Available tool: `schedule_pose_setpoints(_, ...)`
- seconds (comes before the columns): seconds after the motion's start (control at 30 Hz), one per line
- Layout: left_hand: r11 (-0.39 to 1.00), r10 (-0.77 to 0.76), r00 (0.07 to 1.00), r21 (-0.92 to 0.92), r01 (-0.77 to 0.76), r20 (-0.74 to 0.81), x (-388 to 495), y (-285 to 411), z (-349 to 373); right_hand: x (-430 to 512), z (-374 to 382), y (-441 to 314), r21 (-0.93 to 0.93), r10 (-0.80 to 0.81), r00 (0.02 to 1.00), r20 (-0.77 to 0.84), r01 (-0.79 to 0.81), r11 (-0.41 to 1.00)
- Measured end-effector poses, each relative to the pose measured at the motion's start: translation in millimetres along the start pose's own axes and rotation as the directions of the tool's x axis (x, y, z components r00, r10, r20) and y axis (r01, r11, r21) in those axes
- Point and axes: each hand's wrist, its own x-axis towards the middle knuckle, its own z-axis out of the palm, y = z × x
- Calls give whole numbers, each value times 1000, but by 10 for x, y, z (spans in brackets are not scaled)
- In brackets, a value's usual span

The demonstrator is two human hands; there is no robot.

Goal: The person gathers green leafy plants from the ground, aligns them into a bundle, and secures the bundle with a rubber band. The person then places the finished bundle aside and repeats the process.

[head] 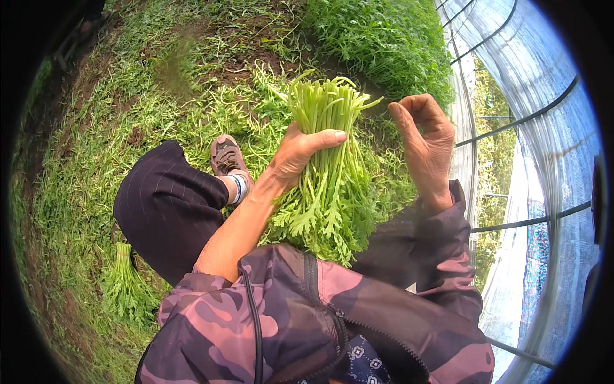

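Observation:
My left hand (304,149) is wrapped around a thick bunch of leafy greens with deeply cut leaves (331,192). The stem ends point away from me and the leaves hang towards my lap. To the right of the stems, my right hand (424,134) is raised with thumb and forefinger bent towards each other; nothing can be made out between them. One thin stem sticks out of the bunch towards the right fingertips, apart from them. A second bunch (125,283), banded near its stem ends, lies on the ground at lower left.
Cut leaves and stems litter the soil (96,158) around my shoe (228,156). Dense uncut greens (383,38) grow at the top right. Along the right side runs a plastic-covered tunnel wall (551,158) with curved dark ribs.

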Motion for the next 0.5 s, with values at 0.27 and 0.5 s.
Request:
schedule_pose_setpoints(0.27,999,5,1000,-34,-5,4,-47,-33,39,-317,233,237,228,311,913,263,-372,900)
schedule_pose_setpoints(0.5,999,-37,999,-29,37,0,-41,-58,-29,-358,308,216,281,277,942,189,-322,904)
